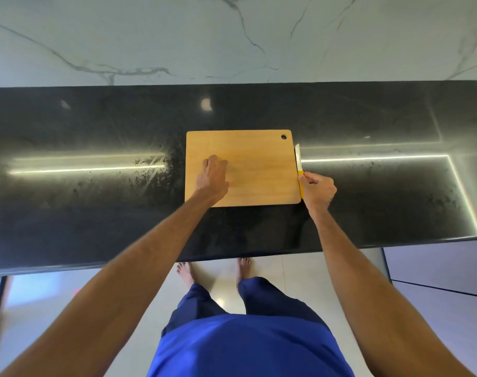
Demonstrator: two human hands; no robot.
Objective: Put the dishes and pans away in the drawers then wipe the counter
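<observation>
I stand at a glossy black counter (95, 126) looking down at a rectangular wooden cutting board (261, 172) that lies flat in the middle of it, with a small hanging hole in its far right corner. My left hand (214, 176) rests palm down on the left part of the board, fingers (217, 161) close together and touching the wood, holding nothing. My right hand (318, 189) is just off the board's right edge, fingers curled round the yellow handle of a small knife (299, 170). The knife runs along that edge, its blade pointing away from me toward the white marble wall (150, 36). Streaks and smudges mark the counter left of the board.
</observation>
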